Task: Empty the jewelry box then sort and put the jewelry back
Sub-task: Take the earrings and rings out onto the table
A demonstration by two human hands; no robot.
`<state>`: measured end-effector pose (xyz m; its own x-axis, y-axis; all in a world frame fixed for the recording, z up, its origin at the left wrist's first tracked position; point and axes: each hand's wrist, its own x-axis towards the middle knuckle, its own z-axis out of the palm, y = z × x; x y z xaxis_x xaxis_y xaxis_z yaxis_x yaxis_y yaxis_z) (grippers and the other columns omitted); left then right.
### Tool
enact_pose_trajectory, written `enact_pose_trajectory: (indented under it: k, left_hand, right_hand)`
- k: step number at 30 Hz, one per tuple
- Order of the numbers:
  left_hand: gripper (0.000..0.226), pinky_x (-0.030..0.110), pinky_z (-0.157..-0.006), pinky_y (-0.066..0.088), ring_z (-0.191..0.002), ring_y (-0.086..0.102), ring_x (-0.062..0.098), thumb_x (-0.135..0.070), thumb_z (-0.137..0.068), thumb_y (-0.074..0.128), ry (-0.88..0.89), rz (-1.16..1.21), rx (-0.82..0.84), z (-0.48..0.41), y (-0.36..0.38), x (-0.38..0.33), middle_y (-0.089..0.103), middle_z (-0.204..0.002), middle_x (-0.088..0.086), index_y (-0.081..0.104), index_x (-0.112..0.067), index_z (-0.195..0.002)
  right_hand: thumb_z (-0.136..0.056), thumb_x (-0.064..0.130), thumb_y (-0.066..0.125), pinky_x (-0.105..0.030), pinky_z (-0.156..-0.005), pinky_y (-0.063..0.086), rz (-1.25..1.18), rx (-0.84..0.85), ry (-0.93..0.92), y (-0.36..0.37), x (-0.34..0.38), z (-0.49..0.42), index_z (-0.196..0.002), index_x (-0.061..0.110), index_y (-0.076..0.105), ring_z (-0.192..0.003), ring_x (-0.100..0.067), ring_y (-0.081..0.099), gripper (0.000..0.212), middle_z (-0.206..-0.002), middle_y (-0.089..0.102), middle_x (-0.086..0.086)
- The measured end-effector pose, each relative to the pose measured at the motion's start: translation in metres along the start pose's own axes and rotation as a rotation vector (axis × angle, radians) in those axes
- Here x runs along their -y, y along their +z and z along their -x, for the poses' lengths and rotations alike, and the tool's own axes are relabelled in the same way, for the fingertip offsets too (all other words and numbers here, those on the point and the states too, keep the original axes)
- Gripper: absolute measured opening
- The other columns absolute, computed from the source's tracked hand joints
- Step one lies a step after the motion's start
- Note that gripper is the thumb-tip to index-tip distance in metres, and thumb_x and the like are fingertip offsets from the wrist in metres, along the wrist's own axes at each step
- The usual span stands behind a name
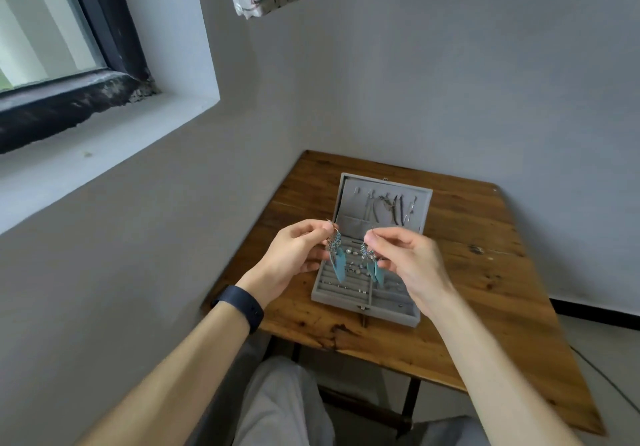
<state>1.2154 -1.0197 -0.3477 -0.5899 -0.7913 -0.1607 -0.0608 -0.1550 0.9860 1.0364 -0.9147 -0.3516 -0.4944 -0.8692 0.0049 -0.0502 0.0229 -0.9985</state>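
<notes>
Teal feather earrings dangle, left earring [336, 255] pinched by left hand [294, 258], right earring [374, 265] by right hand [412, 262], above grey velvet jewelry box [374, 248].

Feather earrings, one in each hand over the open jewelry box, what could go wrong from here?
The left hand and right hand each pinch an earring only by its top end, so the left earring or right earring could slip and fall among the small pieces in the jewelry box. The two dangle close together, so feathers might tangle. The necklaces in the lid hang just behind and might snag a hook.
</notes>
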Motion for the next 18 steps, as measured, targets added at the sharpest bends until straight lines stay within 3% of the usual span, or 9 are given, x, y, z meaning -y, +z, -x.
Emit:
enact_pose_trajectory:
  k: [9, 14, 18]
  left_hand:
    - [0.028, 0.030, -0.078, 0.052, -0.094, 0.069, 0.014, -0.049, -0.093, 0.064, -0.051, -0.124, -0.108, 0.025, -0.028, 0.026, 0.075, -0.098, -0.004, 0.078, -0.026, -0.100]
    - [0.020, 0.036, -0.092, 0.058, -0.099, 0.071, 0.012, -0.045, -0.092, 0.067, -0.127, -0.187, -0.137, 0.037, -0.057, 0.039, 0.077, -0.099, -0.010, 0.079, -0.030, -0.096]
    - [0.018, 0.021, -0.075, 0.055, -0.090, 0.069, 0.007, -0.040, -0.093, 0.067, -0.153, -0.300, -0.167, 0.047, -0.075, 0.046, 0.076, -0.095, -0.010, 0.077, -0.026, -0.100]
  right_hand:
    - [-0.083, 0.028, 0.081, -0.022, -0.066, 0.054, 0.057, -0.014, 0.039, 0.040, -0.028, 0.019, -0.092, 0.023, 0.079, -0.085, -0.009, 0.072, 0.011, -0.087, 0.077, 0.007]
    - [-0.081, 0.027, 0.083, -0.027, -0.068, 0.057, 0.077, 0.031, 0.076, 0.068, -0.045, 0.021, -0.091, 0.021, 0.079, -0.084, -0.011, 0.073, 0.012, -0.085, 0.078, 0.005]
    - [-0.081, 0.024, 0.083, -0.028, -0.069, 0.059, 0.115, 0.110, 0.105, 0.094, -0.059, 0.026, -0.090, 0.022, 0.078, -0.083, -0.014, 0.074, 0.010, -0.083, 0.078, 0.004]
